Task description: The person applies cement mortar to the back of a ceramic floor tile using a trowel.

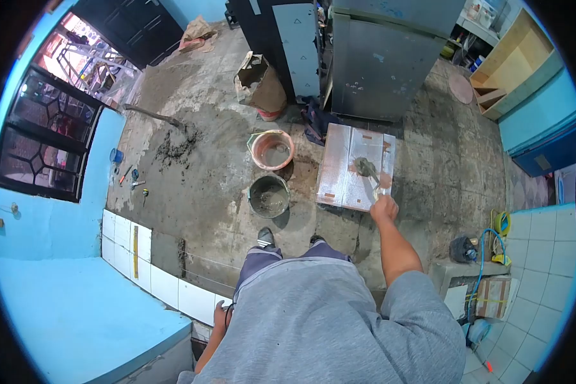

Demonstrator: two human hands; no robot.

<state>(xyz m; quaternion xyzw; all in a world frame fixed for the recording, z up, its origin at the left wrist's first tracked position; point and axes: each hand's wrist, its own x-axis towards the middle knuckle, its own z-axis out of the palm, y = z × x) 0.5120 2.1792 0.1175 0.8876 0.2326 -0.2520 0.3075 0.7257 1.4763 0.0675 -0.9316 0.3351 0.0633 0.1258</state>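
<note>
My right hand (383, 208) is closed round the handle of a trowel (376, 181), whose blade carries a lump of wet grey mortar (365, 167). Beneath the trowel lies a flat, silvery box-like panel (339, 163) with brown patches. At my left side, my left hand (221, 316) hangs by the row of white floor tiles (196, 301); a thin dark cord runs near it, and my shirt hides part of the fingers. Ahead of my feet stand a dark bucket (252, 203) with grey mix inside and an orange bucket (256, 148) with a little greyish content.
A long-handled tool (153, 116) stands in a mortar heap (175, 146) on the rough floor. Small tools lie by the left wall, near a blue cup (116, 155). A yellow level (136, 251) rests on tiles. An open sack (262, 89) and a fridge (384, 70) stand ahead.
</note>
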